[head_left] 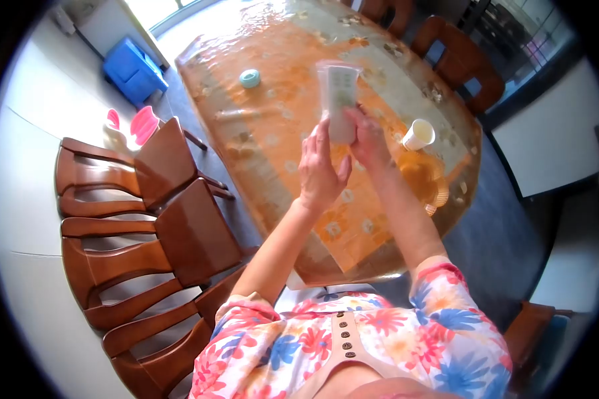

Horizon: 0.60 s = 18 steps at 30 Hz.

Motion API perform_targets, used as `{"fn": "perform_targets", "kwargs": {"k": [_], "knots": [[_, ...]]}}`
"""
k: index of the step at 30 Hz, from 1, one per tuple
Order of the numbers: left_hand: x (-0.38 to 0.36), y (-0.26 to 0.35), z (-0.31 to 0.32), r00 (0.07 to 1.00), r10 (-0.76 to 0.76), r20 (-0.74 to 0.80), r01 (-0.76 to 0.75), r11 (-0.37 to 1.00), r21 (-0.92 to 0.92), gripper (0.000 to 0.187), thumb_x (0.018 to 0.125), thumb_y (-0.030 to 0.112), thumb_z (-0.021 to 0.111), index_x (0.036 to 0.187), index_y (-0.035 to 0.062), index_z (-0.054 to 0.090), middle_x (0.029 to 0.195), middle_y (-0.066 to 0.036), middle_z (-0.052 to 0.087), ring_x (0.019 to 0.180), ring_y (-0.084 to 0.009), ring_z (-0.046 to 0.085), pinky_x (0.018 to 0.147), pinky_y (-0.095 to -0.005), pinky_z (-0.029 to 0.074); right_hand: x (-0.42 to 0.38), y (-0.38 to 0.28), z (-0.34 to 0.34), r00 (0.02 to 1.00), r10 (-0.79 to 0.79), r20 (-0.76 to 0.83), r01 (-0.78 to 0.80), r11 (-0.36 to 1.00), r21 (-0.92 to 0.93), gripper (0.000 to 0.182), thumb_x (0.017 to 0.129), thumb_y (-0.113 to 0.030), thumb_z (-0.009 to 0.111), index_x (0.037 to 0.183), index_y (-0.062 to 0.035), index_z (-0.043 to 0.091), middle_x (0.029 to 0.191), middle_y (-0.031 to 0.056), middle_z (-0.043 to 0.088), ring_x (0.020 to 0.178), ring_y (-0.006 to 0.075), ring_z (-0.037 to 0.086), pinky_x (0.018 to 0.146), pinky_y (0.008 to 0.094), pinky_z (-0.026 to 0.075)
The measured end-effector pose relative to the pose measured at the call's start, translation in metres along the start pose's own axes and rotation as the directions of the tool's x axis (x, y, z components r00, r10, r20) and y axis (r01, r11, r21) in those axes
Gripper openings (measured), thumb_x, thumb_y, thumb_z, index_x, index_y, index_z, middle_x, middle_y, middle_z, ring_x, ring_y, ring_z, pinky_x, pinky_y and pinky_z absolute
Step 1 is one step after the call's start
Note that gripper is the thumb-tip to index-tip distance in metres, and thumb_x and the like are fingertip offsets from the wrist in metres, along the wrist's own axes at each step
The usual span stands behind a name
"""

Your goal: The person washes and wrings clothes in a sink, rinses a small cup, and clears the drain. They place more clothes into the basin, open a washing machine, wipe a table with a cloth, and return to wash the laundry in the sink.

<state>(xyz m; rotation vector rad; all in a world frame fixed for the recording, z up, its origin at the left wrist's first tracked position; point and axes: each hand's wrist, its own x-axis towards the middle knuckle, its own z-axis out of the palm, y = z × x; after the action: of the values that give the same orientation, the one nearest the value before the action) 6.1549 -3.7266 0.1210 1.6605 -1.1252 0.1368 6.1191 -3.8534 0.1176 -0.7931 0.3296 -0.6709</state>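
Observation:
A pale remote control [341, 100] in a clear plastic sleeve is held up over the table, its buttons facing me. My right hand [368, 136] grips its lower right side, with the thumb on the front. My left hand [321, 166] touches the lower left edge with its fingers, while its thumb stands apart from the remote. Right of the hands, a white cup [419, 135] rests tilted in view near a see-through orange container [420, 178]. A light blue tape roll [249, 78] lies farther off to the left.
The table [293, 263] has a shiny patterned cover. Several wooden chairs [196, 229] line the left wall, and another chair [456, 63] is at the far right. A blue plastic stool [134, 70] and a pink item [144, 124] are at the upper left.

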Motion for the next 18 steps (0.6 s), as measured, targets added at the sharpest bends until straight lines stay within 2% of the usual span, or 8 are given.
{"fn": "perform_targets", "kwargs": {"k": [3,6,10,12,13,15,17,18], "knots": [[-0.006,-0.003,-0.023,1.0,0.002,0.013,-0.002,1.0,-0.001,0.068,0.066,0.007,0.06,0.127,0.0019,0.03,0.116,-0.021,0.044,0.102,-0.0383,0.044,0.087,-0.0415,0.039,0.006,-0.006,0.013,0.999,-0.035,0.014,0.035,0.999,-0.042,0.024,0.08,-0.012,0.056,0.102,-0.0035,0.052,0.09,0.0044,0.059,0.077,0.0116,0.058,0.067,0.026,0.049],[-0.027,-0.025,-0.035,0.998,-0.021,0.052,0.015,0.993,0.118,0.064,0.066,0.007,0.059,0.125,0.0034,0.034,0.116,-0.02,0.044,0.103,-0.0373,0.044,0.088,-0.0415,0.038,0.013,-0.014,0.028,0.998,-0.049,0.027,0.051,0.995,-0.091,0.024,0.079,-0.014,0.059,0.1,-0.0047,0.053,0.089,0.0031,0.059,0.075,0.0102,0.057,0.065,0.0244,0.048],[-0.064,-0.083,-0.033,0.976,-0.093,0.198,0.02,0.939,0.344,0.062,0.063,0.008,0.062,0.121,0.0046,0.039,0.117,-0.016,0.043,0.107,-0.033,0.041,0.09,-0.0396,0.036,0.03,-0.029,0.05,0.996,-0.039,0.081,0.05,0.989,-0.138,0.026,0.077,-0.015,0.062,0.099,-0.0049,0.053,0.088,0.003,0.059,0.074,0.0109,0.057,0.064,0.0251,0.048],[-0.079,-0.104,-0.03,0.957,-0.165,0.237,0.052,0.905,0.423,0.062,0.062,0.008,0.062,0.12,0.006,0.04,0.118,-0.016,0.043,0.109,-0.0327,0.04,0.09,-0.0387,0.036,0.04,-0.044,0.07,0.997,-0.07,0.027,0.074,0.976,-0.205,0.028,0.076,-0.016,0.063,0.1,-0.0045,0.053,0.09,0.004,0.059,0.076,0.0124,0.057,0.065,0.0271,0.048],[-0.084,-0.109,-0.03,0.947,-0.2,0.252,0.069,0.892,0.448,0.055,0.064,0.011,0.061,0.116,0.0068,0.044,0.118,-0.015,0.043,0.11,-0.0312,0.039,0.09,-0.0387,0.035,0.045,-0.054,0.083,0.996,-0.086,-0.002,0.083,0.968,-0.236,0.029,0.076,-0.017,0.064,0.1,-0.0043,0.053,0.09,0.0045,0.059,0.077,0.0131,0.057,0.066,0.0281,0.048],[-0.1,-0.128,-0.023,0.965,-0.116,0.234,-0.016,0.868,0.496,0.049,0.066,0.014,0.059,0.113,0.0073,0.047,0.118,-0.014,0.043,0.111,-0.0308,0.039,0.09,-0.0397,0.033,0.06,-0.079,0.107,0.989,-0.144,0.041,0.15,0.941,-0.304,0.033,0.074,-0.018,0.066,0.101,-0.003,0.053,0.092,0.0065,0.059,0.082,0.0154,0.058,0.068,0.0305,0.049],[-0.108,-0.135,-0.021,0.976,-0.055,0.21,-0.061,0.859,0.508,0.038,0.07,0.017,0.055,0.107,0.008,0.052,0.119,-0.014,0.043,0.111,-0.0307,0.039,0.091,-0.0413,0.031,0.084,-0.106,0.127,0.966,-0.25,0.072,0.259,0.906,-0.335,0.024,0.076,-0.019,0.064,0.094,-0.0053,0.057,0.086,0.0031,0.059,0.076,0.0146,0.057,0.065,0.0305,0.048],[-0.108,-0.134,-0.021,0.977,-0.059,0.205,-0.056,0.857,0.513,0.037,0.071,0.016,0.055,0.107,0.0079,0.052,0.118,-0.014,0.043,0.111,-0.0308,0.039,0.09,-0.0412,0.031,0.098,-0.122,0.136,0.95,-0.277,0.142,0.31,0.88,-0.36,0.024,0.077,-0.019,0.063,0.094,-0.0047,0.057,0.087,0.0037,0.059,0.077,0.0152,0.058,0.065,0.0309,0.048]]}}
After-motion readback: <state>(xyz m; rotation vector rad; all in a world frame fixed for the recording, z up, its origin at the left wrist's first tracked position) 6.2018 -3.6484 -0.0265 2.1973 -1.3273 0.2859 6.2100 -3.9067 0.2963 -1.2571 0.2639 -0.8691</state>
